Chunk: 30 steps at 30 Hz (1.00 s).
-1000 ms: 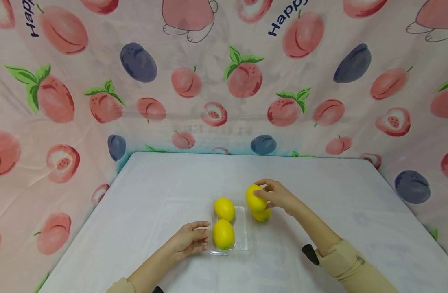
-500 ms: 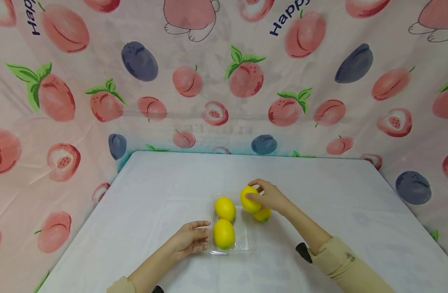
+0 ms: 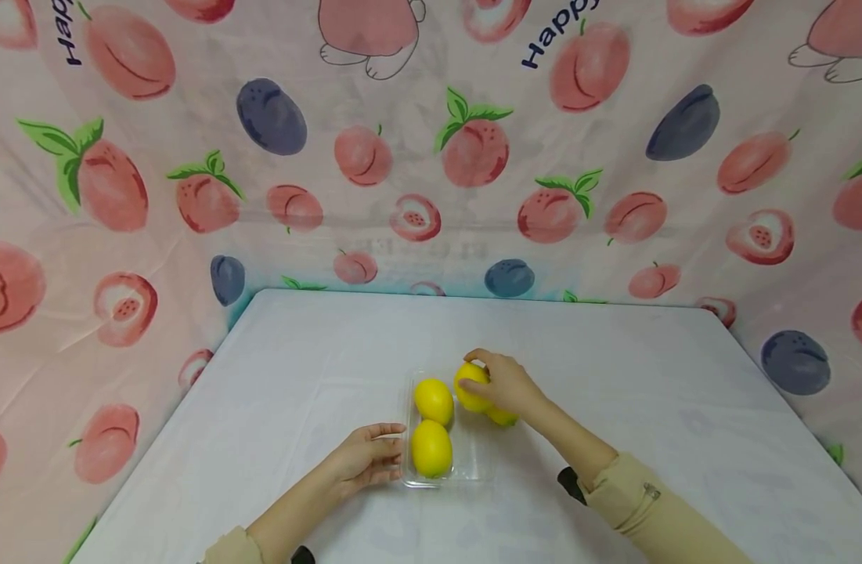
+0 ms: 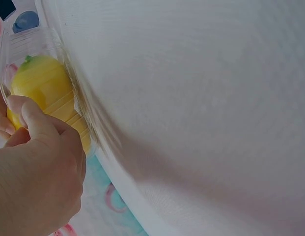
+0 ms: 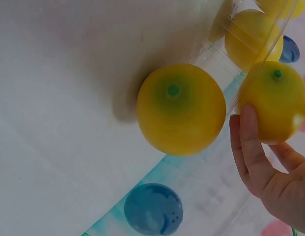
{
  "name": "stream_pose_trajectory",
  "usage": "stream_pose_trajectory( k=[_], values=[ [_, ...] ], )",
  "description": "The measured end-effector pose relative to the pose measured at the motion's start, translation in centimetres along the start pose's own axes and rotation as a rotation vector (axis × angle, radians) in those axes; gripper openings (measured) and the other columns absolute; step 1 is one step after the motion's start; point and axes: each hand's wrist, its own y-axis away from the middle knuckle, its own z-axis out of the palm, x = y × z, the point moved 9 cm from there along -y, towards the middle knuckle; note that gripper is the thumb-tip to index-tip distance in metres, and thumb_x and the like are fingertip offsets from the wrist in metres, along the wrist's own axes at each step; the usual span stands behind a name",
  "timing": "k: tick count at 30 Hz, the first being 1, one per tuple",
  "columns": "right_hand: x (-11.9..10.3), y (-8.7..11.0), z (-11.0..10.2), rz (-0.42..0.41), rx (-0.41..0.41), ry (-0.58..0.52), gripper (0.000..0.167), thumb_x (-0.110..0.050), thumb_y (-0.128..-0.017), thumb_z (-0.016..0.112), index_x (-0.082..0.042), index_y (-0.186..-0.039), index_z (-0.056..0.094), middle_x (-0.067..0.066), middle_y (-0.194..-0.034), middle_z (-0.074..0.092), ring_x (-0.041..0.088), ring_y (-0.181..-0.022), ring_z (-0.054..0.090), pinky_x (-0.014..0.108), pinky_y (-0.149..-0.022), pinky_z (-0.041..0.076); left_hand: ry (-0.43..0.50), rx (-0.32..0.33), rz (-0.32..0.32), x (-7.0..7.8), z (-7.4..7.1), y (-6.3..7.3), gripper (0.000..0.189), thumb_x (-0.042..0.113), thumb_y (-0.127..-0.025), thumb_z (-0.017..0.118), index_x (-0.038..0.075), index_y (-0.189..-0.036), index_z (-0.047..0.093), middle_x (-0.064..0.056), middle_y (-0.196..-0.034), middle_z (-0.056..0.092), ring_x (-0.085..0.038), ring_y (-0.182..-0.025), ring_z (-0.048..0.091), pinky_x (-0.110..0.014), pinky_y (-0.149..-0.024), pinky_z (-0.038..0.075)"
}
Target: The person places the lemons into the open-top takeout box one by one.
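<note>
Yellow lemon (image 5: 277, 101) sits gripped in right hand (image 3: 510, 385); left hand (image 3: 367, 457), fingers relaxed, beside clear tray (image 3: 469, 460); backdrop (image 3: 395, 102) reads "Happy".

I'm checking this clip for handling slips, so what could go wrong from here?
The held lemon, close to the far lemon in the clear plastic tray, might knock it. The right hand could also nudge the loose lemon just outside the tray, and its round shape may let it roll. Finally, the tray looks thin and might slide if the left hand at its side isn't steadying it.
</note>
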Motion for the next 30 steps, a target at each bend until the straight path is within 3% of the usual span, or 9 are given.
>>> stream_pose_trajectory(
  k=[10,18,30],
  values=[
    [-0.7,0.0,0.9,0.021,0.009,0.044,0.045,-0.031,-0.086,0.069,-0.008,-0.123,0.057,0.013,-0.117,0.063,0.028,-0.101,0.057,0.045,-0.093,0.051,0.002,-0.016,0.006,-0.1,0.0,-0.2,0.04,0.004,-0.092,0.056,-0.005,-0.129,0.043,0.003,-0.082,0.058,-0.008,-0.072,0.057,-0.022,-0.068,0.057],
    [-1.0,-0.1,1.1,-0.016,0.061,0.051,0.043,-0.029,-0.081,0.074,0.0,-0.111,0.063,0.013,-0.097,0.06,0.021,-0.08,0.052,0.033,-0.078,0.053,-0.005,-0.004,0.0,0.0,0.0,-0.1,0.04,0.004,-0.092,0.056,-0.004,-0.129,0.043,0.003,-0.084,0.058,-0.008,-0.072,0.057,-0.023,-0.069,0.057],
    [-1.4,0.1,1.9,-0.09,0.094,0.127,0.036,-0.024,-0.081,0.074,0.002,-0.104,0.065,0.014,-0.092,0.068,0.023,-0.079,0.055,0.034,-0.074,0.053,-0.015,0.012,0.0,0.1,0.0,-0.1,0.036,0.004,-0.091,0.057,-0.002,-0.126,0.047,0.003,-0.083,0.058,-0.009,-0.073,0.057,-0.023,-0.068,0.057]
  ],
)
